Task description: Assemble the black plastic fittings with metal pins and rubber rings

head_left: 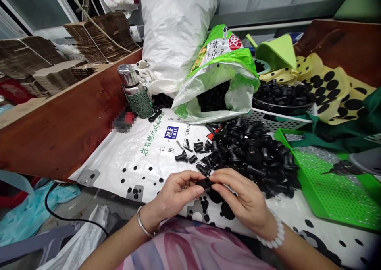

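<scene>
Close to the table's front edge, my left hand (183, 190) pinches a small black plastic part (205, 183) between thumb and fingers. Against the same part, my right hand (239, 190) has its thumb and forefinger closed; whether it holds a second, smaller piece is hidden by the fingertips. Just beyond my hands lies a heap of black plastic parts (253, 155), cylinders with flared ends. To the heap's left, a loose flared black part (181, 156) and several small black pieces (198, 146) rest on the white printed sheet (119, 151).
A green tray (330, 206) with small metallic pieces stands at right, an electric screwdriver (351, 164) above it. Behind the heap are an open green bag (190, 99) and a bowl of black parts (282, 107). A flask (133, 91) stands by the wooden side board (74, 107).
</scene>
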A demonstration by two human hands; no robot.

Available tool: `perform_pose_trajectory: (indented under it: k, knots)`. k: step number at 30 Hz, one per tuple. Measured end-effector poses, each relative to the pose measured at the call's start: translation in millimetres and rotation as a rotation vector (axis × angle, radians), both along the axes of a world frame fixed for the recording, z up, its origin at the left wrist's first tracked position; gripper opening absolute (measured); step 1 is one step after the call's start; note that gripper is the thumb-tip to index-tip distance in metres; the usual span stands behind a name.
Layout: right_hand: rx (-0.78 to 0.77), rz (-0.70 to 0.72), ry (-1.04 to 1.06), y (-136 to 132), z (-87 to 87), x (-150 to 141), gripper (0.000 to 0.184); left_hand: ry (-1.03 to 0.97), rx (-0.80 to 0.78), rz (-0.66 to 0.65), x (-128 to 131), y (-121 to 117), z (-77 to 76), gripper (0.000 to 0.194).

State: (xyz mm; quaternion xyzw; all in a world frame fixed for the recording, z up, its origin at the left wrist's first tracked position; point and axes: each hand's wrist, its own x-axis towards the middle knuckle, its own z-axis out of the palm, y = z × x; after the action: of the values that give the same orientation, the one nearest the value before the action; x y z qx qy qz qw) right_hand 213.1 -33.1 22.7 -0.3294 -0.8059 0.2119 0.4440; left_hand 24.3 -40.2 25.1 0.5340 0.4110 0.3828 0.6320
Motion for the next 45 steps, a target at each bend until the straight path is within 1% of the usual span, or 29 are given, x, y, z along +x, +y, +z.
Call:
perform_pose_trajectory:
  k: [2, 3, 6, 8, 10, 14, 16, 18, 20, 22, 24, 25, 26, 27, 29, 32, 33, 34, 35, 36, 37, 39, 41, 45]
  knots:
    - [0.036, 0.014, -0.064, 3, 1.0, 2, 0.021, 0.057, 0.029, -0.005, -1, 0, -0.5, 0.028]
    - [0.051, 0.021, -0.095, 4, 1.7, 2, 0.019, 0.105, 0.067, -0.004, -2, 0, -0.4, 0.027]
    - [0.039, 0.037, -0.144, 4, 3.5, 1, 0.013, 0.273, 0.278, -0.002, -3, 0, 0.6, 0.022]
    - [-0.038, 0.019, -0.132, 3, 3.8, -2, 0.010, 0.352, 0.423, -0.013, -4, 0, 0.9, 0.021]
    - [-0.160, -0.012, -0.112, 1, 3.4, -4, 0.010, 0.386, 0.518, -0.016, -5, 0, -0.1, 0.022]
    - [-0.419, -0.041, -0.076, -3, 1.0, -7, 0.013, 0.395, 0.596, 0.017, -6, 0, -4.0, 0.023]
    - [-0.448, -0.045, -0.067, -4, -0.4, -8, 0.013, 0.386, 0.588, 0.020, -7, 1, -5.2, 0.023]
    - [-0.361, -0.044, -0.077, -5, -2.1, -8, 0.011, 0.358, 0.538, 0.011, -8, 2, -5.6, 0.022]
    - [-0.205, -0.028, -0.102, -6, -3.7, -8, 0.011, 0.300, 0.415, -0.016, -10, 1, -5.7, 0.021]
    - [-0.065, -0.003, -0.127, -6, -5.3, -8, 0.012, 0.208, 0.229, -0.060, -11, 1, -6.2, 0.022]
    - [0.006, 0.016, -0.141, -7, -6.5, -8, 0.013, 0.124, 0.074, -0.091, -13, 0, -7.0, 0.024]
    - [0.012, 0.016, -0.142, -7, -7.0, -8, 0.013, 0.100, 0.036, -0.098, -13, 0, -7.5, 0.024]
    - [0.002, 0.010, -0.139, -7, -7.4, -9, 0.012, 0.095, 0.032, -0.093, -13, 0, -7.9, 0.024]
    - [-0.023, -0.001, -0.134, -7, -7.6, -10, 0.011, 0.112, 0.061, -0.083, -13, 0, -8.2, 0.024]
    - [-0.119, -0.036, -0.118, -7, -7.7, -12, 0.010, 0.188, 0.191, -0.048, -13, 0, -9.1, 0.022]
    - [-0.355, -0.090, -0.086, -7, -7.9, -16, 0.012, 0.327, 0.443, 0.010, -12, 0, -12.1, 0.022]
    - [-0.432, -0.103, -0.070, -7, -8.2, -17, 0.013, 0.357, 0.505, 0.019, -12, 0, -13.4, 0.022]
    - [-0.487, -0.110, -0.054, -7, -8.8, -18, 0.014, 0.376, 0.548, 0.024, -12, 0, -14.5, 0.023]
    - [-0.510, -0.112, -0.041, -7, -9.5, -19, 0.014, 0.386, 0.569, 0.025, -11, 0, -15.4, 0.024]
    - [-0.498, -0.109, -0.033, -7, -10.4, -20, 0.014, 0.387, 0.570, 0.025, -12, 0, -15.8, 0.024]
    - [-0.453, -0.102, -0.029, -7, -11.3, -20, 0.013, 0.380, 0.550, 0.020, -12, 0, -15.8, 0.024]
    - [-0.315, -0.080, -0.040, -7, -12.5, -21, 0.011, 0.345, 0.483, 0.006, -13, 1, -14.6, 0.023]
    - [-0.201, -0.042, -0.062, -8, -12.7, -20, 0.011, 0.292, 0.378, -0.022, -15, 2, -13.4, 0.023]
    - [-0.103, 0.050, -0.148, -7, -11.0, -19, 0.013, 0.135, 0.019, -0.112, -20, 2, -13.7, 0.027]
